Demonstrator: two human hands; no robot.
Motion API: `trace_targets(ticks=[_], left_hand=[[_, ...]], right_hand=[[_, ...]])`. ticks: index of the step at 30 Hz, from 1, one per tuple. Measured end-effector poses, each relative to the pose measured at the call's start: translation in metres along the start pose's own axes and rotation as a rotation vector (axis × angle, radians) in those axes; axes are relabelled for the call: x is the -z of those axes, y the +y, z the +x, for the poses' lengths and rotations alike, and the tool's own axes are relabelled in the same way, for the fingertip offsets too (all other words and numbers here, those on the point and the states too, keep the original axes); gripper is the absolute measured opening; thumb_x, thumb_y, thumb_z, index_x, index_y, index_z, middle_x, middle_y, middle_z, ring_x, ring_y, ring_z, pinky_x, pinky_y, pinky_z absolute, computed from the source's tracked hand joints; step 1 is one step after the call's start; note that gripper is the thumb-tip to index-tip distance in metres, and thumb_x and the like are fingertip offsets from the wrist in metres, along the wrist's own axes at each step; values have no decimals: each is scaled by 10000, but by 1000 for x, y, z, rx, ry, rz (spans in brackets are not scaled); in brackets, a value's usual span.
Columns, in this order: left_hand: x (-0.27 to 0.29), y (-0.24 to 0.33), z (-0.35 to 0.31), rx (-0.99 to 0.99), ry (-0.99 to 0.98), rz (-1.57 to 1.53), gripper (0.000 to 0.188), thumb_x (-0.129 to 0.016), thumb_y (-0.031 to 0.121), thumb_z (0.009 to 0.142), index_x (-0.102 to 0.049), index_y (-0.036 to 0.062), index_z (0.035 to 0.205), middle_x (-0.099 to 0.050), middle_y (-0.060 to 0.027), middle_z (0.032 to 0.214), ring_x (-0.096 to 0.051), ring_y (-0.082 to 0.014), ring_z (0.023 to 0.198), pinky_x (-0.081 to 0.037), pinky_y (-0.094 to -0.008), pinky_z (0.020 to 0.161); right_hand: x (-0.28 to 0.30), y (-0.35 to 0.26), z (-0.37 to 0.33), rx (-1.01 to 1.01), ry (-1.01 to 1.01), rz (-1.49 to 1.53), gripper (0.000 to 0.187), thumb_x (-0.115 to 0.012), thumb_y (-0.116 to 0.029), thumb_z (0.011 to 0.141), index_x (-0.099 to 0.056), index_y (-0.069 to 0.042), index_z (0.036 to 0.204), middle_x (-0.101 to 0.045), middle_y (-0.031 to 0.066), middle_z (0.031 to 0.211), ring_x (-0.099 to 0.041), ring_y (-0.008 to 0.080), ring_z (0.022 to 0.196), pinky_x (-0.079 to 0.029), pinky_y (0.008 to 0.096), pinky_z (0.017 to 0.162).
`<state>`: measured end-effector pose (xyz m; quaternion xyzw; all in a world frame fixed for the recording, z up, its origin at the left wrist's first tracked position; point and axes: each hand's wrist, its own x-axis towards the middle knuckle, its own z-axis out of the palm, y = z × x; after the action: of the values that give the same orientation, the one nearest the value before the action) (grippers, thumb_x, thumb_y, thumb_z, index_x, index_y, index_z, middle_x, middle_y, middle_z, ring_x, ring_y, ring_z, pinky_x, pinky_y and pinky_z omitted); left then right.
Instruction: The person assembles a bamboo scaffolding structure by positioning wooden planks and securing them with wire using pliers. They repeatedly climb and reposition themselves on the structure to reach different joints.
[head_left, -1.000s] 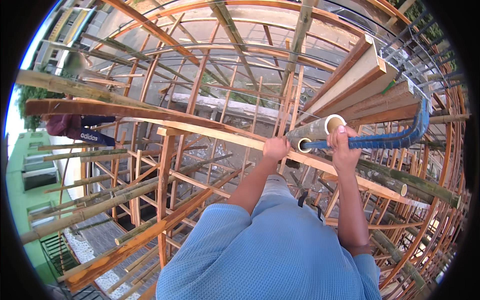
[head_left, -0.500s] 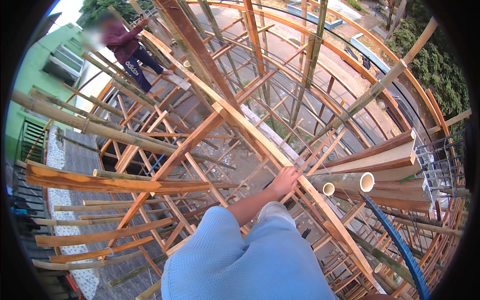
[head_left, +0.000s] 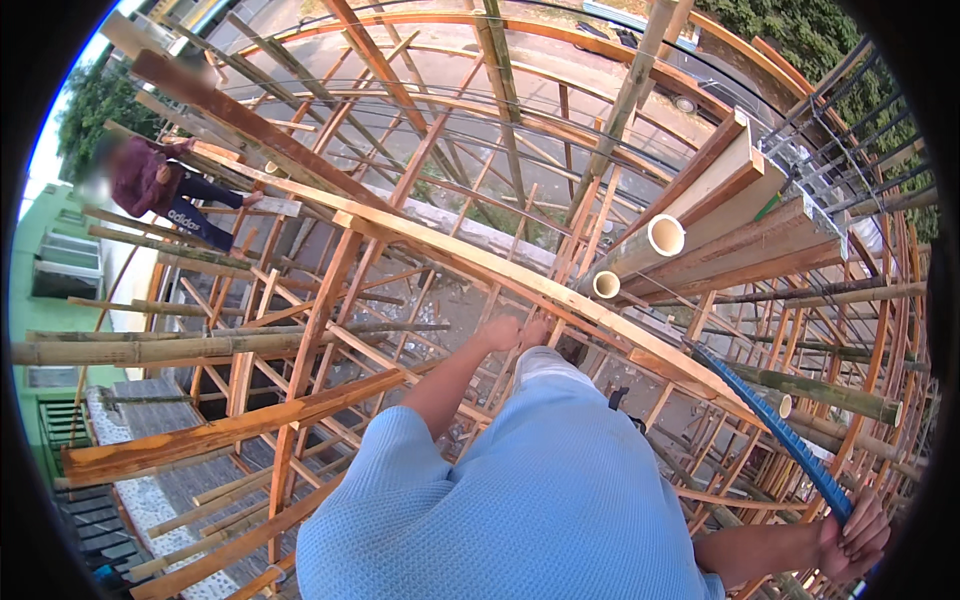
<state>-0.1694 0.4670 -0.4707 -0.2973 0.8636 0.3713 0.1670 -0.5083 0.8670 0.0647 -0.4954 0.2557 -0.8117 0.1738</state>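
My left hand [head_left: 503,332] is curled closed above my light trouser leg, on the near side of a long pale timber beam [head_left: 470,262]. A gap shows between the hand and the beam, and whatever its fingers may hold is hidden. At the lower right, my right hand [head_left: 853,540] is closed around the lower end of a long, curved blue ribbed strip [head_left: 775,418]. That strip slants up to the left, its far end by the timber beam. Two cut bamboo ends [head_left: 667,236] point toward me just beyond the beam.
Bamboo poles [head_left: 160,350] and an orange-brown plank [head_left: 230,425] cross at the left, with a ground drop between them. Wooden formwork [head_left: 715,240] with steel bars stands at the right. Another person [head_left: 150,185] is on the framework at the far left, near a green building [head_left: 50,250].
My left hand has let go of the timber beam and drawn back toward my body. My right hand has come into view on the blue strip. The view has turned rightward.
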Motion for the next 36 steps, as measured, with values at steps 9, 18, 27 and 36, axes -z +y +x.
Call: trace_targets(ticks=[9, 18, 27, 36], left_hand=[[58, 76, 20, -134, 609, -108, 234, -614, 155, 937, -691, 65, 1139, -648, -148, 1164, -602, -353, 1179, -488, -491, 1011], [38, 96, 28, -162, 567, -213, 322, -619, 138, 920, -675, 92, 1233, -626, -121, 1304, -576, -315, 1279, -434, -477, 1109], [47, 85, 42, -112, 577, -111, 366, -619, 176, 928, -647, 115, 1288, -598, -107, 1341, -534, -297, 1355, -304, -625, 1196], [62, 95, 73, -93, 252, 95, 372, -679, 352, 947, -695, 129, 1245, -635, -87, 1326, -558, -289, 1327, -243, -738, 1170]], right_hand=[[-6, 125, -10, -59, 168, -302, 454, -524, -268, 1069, -396, -182, 642, -378, -52, 506, -359, 64, 417, -381, 219, 503], [-13, 253, -24, -285, 251, -258, 467, -473, -191, 1074, -362, -144, 623, -322, -16, 525, -309, 104, 479, -364, 289, 533], [-27, 328, -13, -429, 255, -287, 440, -509, -157, 1074, -390, -99, 655, -324, -9, 544, -323, 109, 497, -369, 321, 544], [-36, 382, 18, -511, 302, -338, 427, -577, -106, 1068, -440, -81, 665, -385, -16, 543, -321, 89, 482, -404, 326, 521]])
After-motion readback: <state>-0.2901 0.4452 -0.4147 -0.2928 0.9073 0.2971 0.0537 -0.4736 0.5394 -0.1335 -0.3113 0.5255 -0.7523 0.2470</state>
